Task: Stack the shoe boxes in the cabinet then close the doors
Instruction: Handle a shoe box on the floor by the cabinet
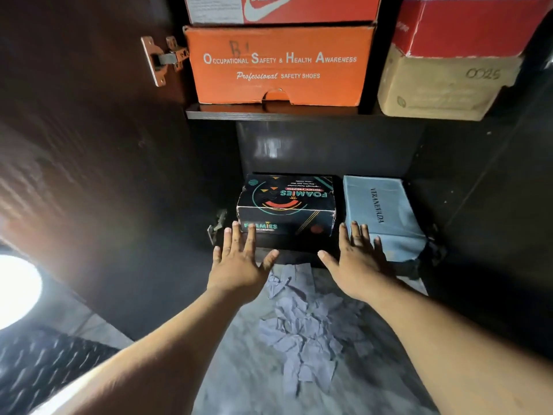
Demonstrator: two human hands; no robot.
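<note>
Two shoe boxes sit side by side on the cabinet's bottom shelf point(293, 250). On the left is a black Foamies box point(285, 205), its printed lid facing up and its lettering reading upside down from the camera. On the right is a pale blue box point(380, 211), lying lengthwise into the cabinet, with a narrow gap between the two.

Both hands reach forward, palms down, with straight, spread fingers holding nothing. The left hand point(239, 265) lies in front of the black box's near face, its fingertips overlapping the lower left corner of that face; whether they touch it cannot be told. The right hand point(356, 265) is spread at the gap between the boxes, its outer fingers lying over the near end of the pale blue box. The hands are apart from each other.

Above, an upper shelf point(269, 113) carries an orange safety-shoe box point(278, 64) with a red and white box point(281, 7) stacked on it. To their right a tan box point(443, 85) bears a red box point(466, 25).

The left cabinet door point(89, 160) stands open, a metal hinge point(163, 59) visible at its upper edge and a second hinge point(217, 226) low beside the black box. Crumpled grey paper point(305, 324) lies on the floor below the hands. A bright light point(15, 289) glares at the far left.
</note>
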